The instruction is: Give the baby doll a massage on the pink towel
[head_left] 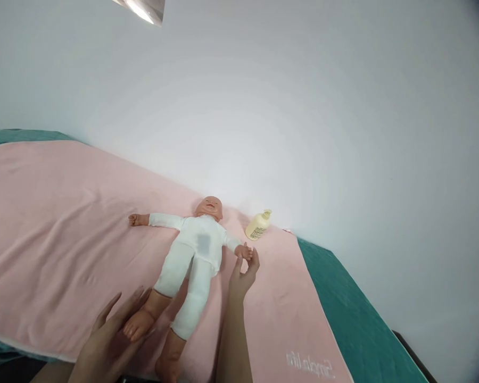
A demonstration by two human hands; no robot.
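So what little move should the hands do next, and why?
Maybe the right hand could gently lift the doll's hand a bit, since its fingers are right at it. The left hand is down by a foot, so it's farther away.

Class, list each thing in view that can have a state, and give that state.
Doll: on its back, arms spread, legs apart.
Pump bottle: standing, not held.
Pink cloth: spread out, wrinkled on the left.
Left hand: open, at one doll foot.
Right hand: curled at one doll hand; grip unclear.
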